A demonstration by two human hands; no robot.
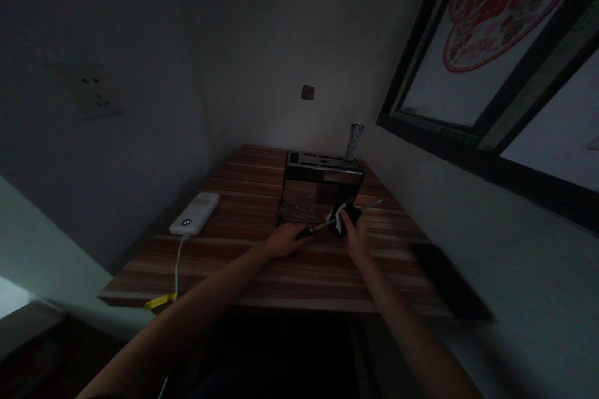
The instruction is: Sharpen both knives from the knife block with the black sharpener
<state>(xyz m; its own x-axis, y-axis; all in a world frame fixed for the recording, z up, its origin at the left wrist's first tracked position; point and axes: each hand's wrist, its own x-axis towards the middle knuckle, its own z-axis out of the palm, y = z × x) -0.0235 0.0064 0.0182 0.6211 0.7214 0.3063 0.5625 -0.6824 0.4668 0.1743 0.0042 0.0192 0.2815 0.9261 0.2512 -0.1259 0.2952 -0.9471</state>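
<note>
the black-handled tool (322,225) is gripped by the left hand (283,240), its long axis laid eight-to-two o'clock — a black-and-white cloth (340,213) is pinched against it by the right hand (354,234), nearer the tip.

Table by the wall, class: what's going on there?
A person's left hand grips the dark handle of a slim metal tool; the right hand pinches a black and white cloth-like piece at its shaft, with the tip showing beyond. Behind, on the table, stands a slotted holder with a silvery handle sticking up from it. A white device with a cable lies to the left.
</note>
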